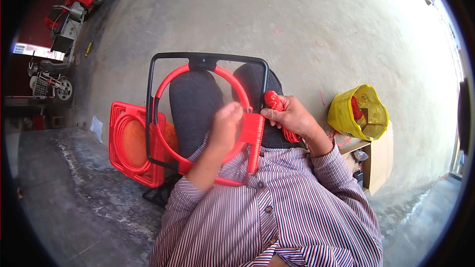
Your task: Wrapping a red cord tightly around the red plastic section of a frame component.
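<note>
On my lap rests a black square frame point(208, 58) with a round inner ring point(170, 75), much of it wound in red cord. At the ring's right side a flat red cord-wrapped section point(253, 128) joins the ring to the frame's right bar. My left hand point(226, 124) reaches over the ring beside that section; it is slightly blurred, and its fingers are mostly hidden. Against the frame's right bar, my right hand point(291, 115) is closed round a bundle of red cord point(273, 100). Loose strands point(291, 136) hang below that hand.
Finished-looking red wrapped frames point(129, 141) stand at my left. To my right are a yellow bag point(344, 114) holding red cord and an open cardboard box point(381, 160) with small items. Parked scooters point(52, 76) line the far left. Concrete floor point(277, 15) stretches ahead.
</note>
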`<state>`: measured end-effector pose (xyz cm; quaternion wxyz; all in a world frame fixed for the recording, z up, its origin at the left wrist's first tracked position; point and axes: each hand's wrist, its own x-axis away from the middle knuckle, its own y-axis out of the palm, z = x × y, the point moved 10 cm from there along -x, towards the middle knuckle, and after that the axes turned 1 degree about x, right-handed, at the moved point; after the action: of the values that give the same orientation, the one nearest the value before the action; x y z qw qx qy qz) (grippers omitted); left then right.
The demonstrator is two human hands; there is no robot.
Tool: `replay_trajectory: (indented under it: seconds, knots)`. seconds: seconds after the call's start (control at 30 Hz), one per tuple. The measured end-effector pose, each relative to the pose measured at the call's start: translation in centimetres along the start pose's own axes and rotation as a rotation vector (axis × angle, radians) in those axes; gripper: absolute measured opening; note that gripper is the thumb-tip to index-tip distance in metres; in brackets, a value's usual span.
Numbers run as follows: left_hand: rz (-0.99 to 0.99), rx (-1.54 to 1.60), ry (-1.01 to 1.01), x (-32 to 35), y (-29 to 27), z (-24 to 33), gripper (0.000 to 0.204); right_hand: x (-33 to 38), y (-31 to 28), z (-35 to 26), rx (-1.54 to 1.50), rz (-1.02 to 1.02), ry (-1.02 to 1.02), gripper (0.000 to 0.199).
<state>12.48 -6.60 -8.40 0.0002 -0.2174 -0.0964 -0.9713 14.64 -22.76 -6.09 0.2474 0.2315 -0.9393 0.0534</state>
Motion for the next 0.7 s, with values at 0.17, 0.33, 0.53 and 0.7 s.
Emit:
replay_trajectory:
  seconds: [0.17,0.33,0.53,0.7]
  knots:
    - [-0.152,0.488,-0.159,0.6,1.7,-0.4,0.018,0.4,-7.0,2.5,-0.371,0.185,-0.043,0.021]
    - [-0.129,0.501,-0.180,0.9,1.6,-0.7,0.016,1.4,-16.8,6.8,-0.760,0.539,-0.077,0.022]
    - [-0.143,0.520,-0.193,0.9,2.2,-0.6,0.014,5.3,-27.5,15.9,-0.905,0.863,-0.260,0.017]
    - [-0.113,0.457,-0.188,0.7,1.5,-1.6,0.018,3.1,-19.0,9.1,-0.843,0.645,-0.192,0.020]
